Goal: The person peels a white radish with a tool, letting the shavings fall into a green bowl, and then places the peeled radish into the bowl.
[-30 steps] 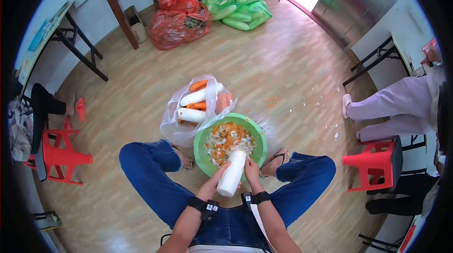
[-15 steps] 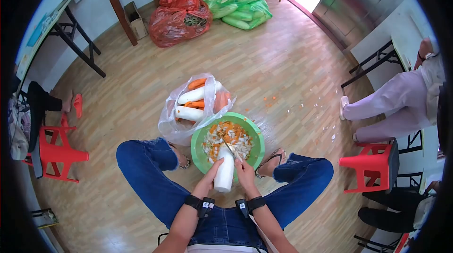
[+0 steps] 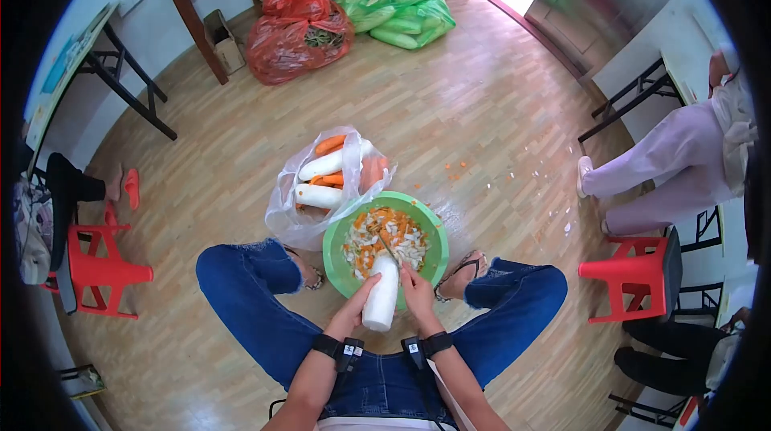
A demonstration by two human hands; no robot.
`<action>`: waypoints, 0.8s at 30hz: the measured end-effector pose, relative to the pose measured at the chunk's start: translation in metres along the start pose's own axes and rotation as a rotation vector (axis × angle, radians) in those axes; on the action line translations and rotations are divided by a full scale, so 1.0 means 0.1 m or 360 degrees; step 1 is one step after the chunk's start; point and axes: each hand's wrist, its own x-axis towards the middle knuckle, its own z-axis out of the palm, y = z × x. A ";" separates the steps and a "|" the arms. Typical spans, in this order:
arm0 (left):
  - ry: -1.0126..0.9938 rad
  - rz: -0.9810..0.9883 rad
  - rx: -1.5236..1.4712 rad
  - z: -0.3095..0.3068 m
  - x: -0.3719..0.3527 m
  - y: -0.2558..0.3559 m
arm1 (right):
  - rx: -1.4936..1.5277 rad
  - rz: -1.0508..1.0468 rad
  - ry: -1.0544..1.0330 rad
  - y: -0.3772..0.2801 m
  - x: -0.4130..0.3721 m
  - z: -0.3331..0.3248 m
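My left hand (image 3: 358,304) is wrapped round the side of a peeled white radish (image 3: 381,296), its blunt end tilted toward me. In my right hand (image 3: 417,293) is a knife (image 3: 387,245), its narrow blade lying across the radish's far end; the handle is mostly hidden by my fingers. Below both hands, on the floor between my feet, sits a green basin (image 3: 441,248) with chopped white and orange pieces in it. Just beyond it, an open clear plastic bag (image 3: 283,208) contains whole white radishes (image 3: 321,164) and carrots (image 3: 330,144).
Small scraps (image 3: 456,166) are scattered on the wooden floor. Red stools (image 3: 622,280) stand at both sides, with people seated or standing near tables. A red bag (image 3: 293,49) and green bags of vegetables (image 3: 412,25) lie at the back, near a metal door (image 3: 590,5).
The knife blade has shifted slightly at the radish's far end, and my right hand has moved a little. My left hand keeps its hold. The whole view has tilted slightly.
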 end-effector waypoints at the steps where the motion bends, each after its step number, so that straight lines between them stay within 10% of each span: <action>1: -0.0009 -0.0044 0.0021 0.03 -0.02 0.00 | 0.0062 0.0013 0.0074 0.01 0.01 0.00; 24: 0.0015 0.0055 -0.0017 -0.04 0.04 -0.03 | 0.0107 0.0003 -0.0040 -0.05 -0.04 -0.02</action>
